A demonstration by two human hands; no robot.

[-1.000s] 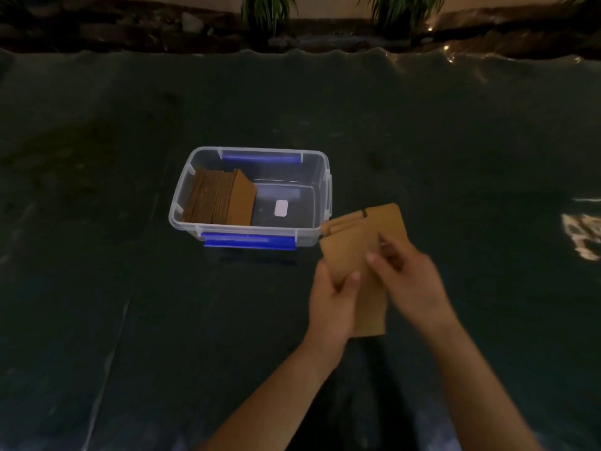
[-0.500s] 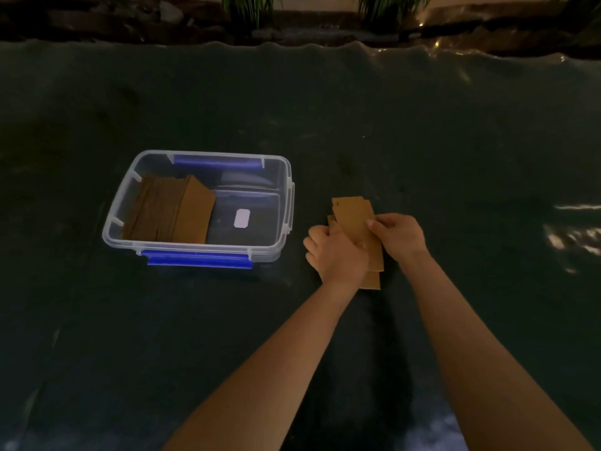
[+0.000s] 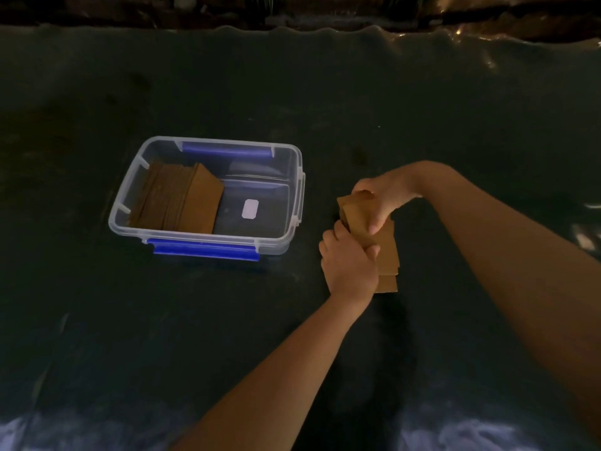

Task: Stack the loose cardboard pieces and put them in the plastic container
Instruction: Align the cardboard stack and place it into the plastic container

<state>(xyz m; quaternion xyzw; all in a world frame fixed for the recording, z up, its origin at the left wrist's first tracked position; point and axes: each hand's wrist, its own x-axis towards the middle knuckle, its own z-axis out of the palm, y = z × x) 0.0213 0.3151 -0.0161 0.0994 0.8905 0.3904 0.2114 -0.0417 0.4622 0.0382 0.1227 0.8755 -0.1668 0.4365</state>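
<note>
A small stack of brown cardboard pieces (image 3: 385, 247) is held just right of the clear plastic container (image 3: 294, 190) with blue clips. My left hand (image 3: 349, 265) grips the stack's near left side. My right hand (image 3: 380, 198) is curled over its far end from above. The pieces are unevenly aligned, with lower edges sticking out at the bottom. Inside the container, a row of cardboard pieces (image 3: 182, 200) leans against its left wall; the right half of its floor is bare with a white label (image 3: 249, 208).
Everything sits on a dark, wrinkled sheet (image 3: 422, 102) covering the surface. Rocks and plants (image 3: 260, 8) line the far edge. A pale patch (image 3: 439, 434) shows at the near edge.
My right hand has shifted from the stack's right side to over its far end. The view has moved, so the container sits more toward the centre.
</note>
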